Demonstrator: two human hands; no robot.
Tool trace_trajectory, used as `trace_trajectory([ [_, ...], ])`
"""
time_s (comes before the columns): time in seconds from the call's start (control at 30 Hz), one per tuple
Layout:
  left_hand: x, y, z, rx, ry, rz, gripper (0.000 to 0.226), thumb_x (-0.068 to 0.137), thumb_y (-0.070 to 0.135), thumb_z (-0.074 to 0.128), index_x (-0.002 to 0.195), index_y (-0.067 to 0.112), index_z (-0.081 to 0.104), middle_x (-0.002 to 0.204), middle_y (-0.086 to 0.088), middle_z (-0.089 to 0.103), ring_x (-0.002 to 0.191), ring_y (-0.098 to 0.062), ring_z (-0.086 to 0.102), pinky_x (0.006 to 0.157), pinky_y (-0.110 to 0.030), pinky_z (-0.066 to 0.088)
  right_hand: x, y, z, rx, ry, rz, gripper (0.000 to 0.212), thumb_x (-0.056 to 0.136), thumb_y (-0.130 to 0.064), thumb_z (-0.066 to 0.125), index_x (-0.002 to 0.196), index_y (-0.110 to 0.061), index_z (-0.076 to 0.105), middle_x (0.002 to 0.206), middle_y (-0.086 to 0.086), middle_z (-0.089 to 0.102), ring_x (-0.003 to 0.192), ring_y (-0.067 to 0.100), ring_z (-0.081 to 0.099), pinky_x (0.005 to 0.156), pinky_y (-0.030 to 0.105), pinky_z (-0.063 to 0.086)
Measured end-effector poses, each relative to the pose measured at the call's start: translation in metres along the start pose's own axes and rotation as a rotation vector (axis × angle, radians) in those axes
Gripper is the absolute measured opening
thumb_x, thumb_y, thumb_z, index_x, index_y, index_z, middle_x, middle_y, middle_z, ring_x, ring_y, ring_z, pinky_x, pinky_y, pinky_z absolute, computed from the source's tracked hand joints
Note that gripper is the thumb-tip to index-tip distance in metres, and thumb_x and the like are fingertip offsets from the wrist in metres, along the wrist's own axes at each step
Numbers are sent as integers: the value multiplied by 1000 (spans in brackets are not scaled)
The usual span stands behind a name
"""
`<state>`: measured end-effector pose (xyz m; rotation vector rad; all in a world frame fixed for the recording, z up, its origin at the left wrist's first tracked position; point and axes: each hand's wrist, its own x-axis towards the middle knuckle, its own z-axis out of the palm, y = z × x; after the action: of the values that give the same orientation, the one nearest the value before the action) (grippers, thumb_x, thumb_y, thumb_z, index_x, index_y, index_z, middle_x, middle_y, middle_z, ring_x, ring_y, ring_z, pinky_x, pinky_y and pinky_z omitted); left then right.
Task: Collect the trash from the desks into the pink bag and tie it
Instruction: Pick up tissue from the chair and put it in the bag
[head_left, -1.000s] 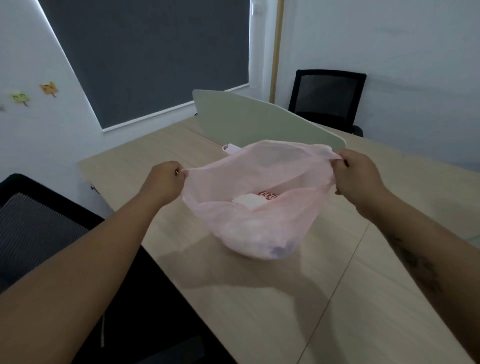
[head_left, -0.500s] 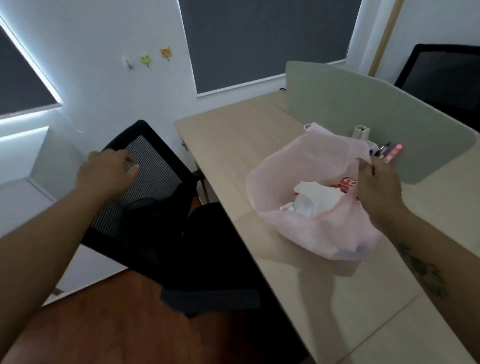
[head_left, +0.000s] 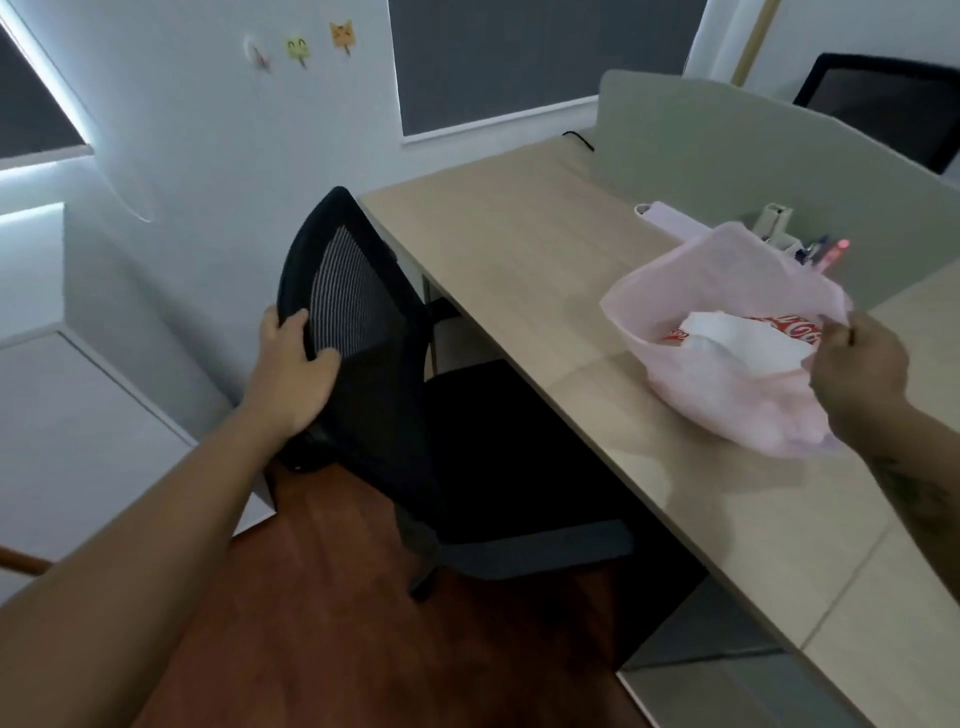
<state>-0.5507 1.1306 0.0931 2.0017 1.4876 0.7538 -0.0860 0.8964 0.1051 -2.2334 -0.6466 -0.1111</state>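
Pink, thin, translucent plastic is bunching between the fingers (head_left: 835, 332) of the right hand (head_left: 862, 366), which are pinching the near-right rim of the pink bag (head_left: 727, 395). Bag is sitting on the counter (head_left: 519, 244), mouth gaping open toward the camera, film crinkling and sagging at the base. Inside, a crumpled white paper wad (head_left: 737, 338) is lying on top of a red wrapper or can (head_left: 795, 326); white cursive lettering is showing on the red, too blurred to read with certainty.

Left hand fingers (head_left: 291, 325) are curling over the edge of the chair backrest (head_left: 348, 291), thumb on the mesh face, so the left hand (head_left: 291, 374) is closed around the frame. Backrest is black, rounded at the top, with a ribbed mesh panel; the seat (head_left: 498, 447) is tucking partly under the counter edge.

Counter surface is pale wood-grain laminate, matte, with a seam line running across near the right. Behind the bag, a grey-green divider panel (head_left: 727, 150) with a curved top is standing upright. Just beside the bag, against the divider, a white pen holder (head_left: 776, 228) and pens (head_left: 826, 252), one pink-tipped, are showing. Floor (head_left: 311, 623) is reddish-brown wood. Three small animal-shaped stickers (head_left: 298, 49) are sitting on the white wall.
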Motion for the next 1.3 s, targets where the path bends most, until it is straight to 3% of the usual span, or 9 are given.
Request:
trace_trajectory([
  [0.27, -30, 57, 54, -139, -150, -95, 65, 98, 23, 39, 157, 16, 12, 161, 1, -27, 144, -29, 24, 95, -30, 36, -33, -18, -2, -56, 75, 30, 34, 95, -8, 33, 107, 6, 61, 105, 33, 64, 98, 45, 58, 85, 44, 46],
  [0.4, -48, 102, 87, -188, -199, -95, 60, 99, 24, 39, 155, 12, 20, 157, -6, -36, 138, -32, 30, 106, -39, 36, -36, -17, -14, -54, 119, 46, 31, 97, -8, 35, 106, 6, 62, 107, 31, 63, 98, 43, 58, 79, 37, 42],
  [0.57, -77, 157, 133, -224, -139, -136, 61, 100, 22, 42, 155, 9, 20, 153, -12, -43, 117, -38, 53, 72, -30, 37, -28, -10, -26, -36, 161, 49, 29, 97, -8, 38, 102, 3, 64, 105, 27, 66, 96, 38, 59, 70, 28, 31],
  [0.7, -80, 172, 147, -227, -54, -151, 60, 101, 21, 42, 155, 9, 21, 158, -10, -35, 126, -36, 40, 78, -30, 38, -11, 3, -35, 7, 163, 51, 29, 97, -12, 38, 100, -2, 65, 102, 22, 67, 82, 27, 53, 69, 27, 32],
  [0.77, -81, 169, 149, -190, -81, -156, 62, 99, 23, 44, 156, 13, 21, 158, -9, -33, 141, -35, 24, 97, -39, 40, -1, 11, -39, 26, 147, 65, 29, 97, -12, 37, 98, -4, 64, 100, 20, 67, 79, 23, 48, 68, 27, 31],
  [0.83, -78, 163, 150, 20, -85, -128, 69, 95, 30, 49, 156, 16, 18, 160, -12, -29, 149, -37, -8, 117, -52, 15, 11, 18, -39, 56, 147, 78, 29, 96, -12, 36, 97, -5, 64, 100, 20, 66, 80, 22, 47, 67, 27, 30],
  [0.9, -67, 170, 151, 281, -28, -1, 77, 89, 39, 54, 154, 17, 18, 163, -13, -17, 147, -35, -18, 116, -57, 0, 23, 23, -41, 95, 153, 96, 30, 97, -11, 35, 100, -4, 64, 102, 18, 66, 82, 21, 47, 67, 24, 29],
  [1.03, -21, 212, 165, 443, -143, 195, 87, 86, 59, 52, 155, 19, 17, 163, -6, 15, 149, -31, 4, 116, -55, 9, 42, 33, -46, 143, 141, 161, 31, 96, -13, 35, 104, -8, 64, 106, 13, 66, 86, 22, 50, 73, 27, 35],
  [1.3, 68, 254, 249, 580, -417, 341, 95, 79, 69, 62, 153, 26, 20, 155, -5, 30, 136, -36, 33, 105, -48, 34, 33, 56, -73, -99, 10, 66, 21, 93, -16, 51, 109, -15, 65, 103, 7, 67, 87, 24, 57, 72, 32, 43],
])
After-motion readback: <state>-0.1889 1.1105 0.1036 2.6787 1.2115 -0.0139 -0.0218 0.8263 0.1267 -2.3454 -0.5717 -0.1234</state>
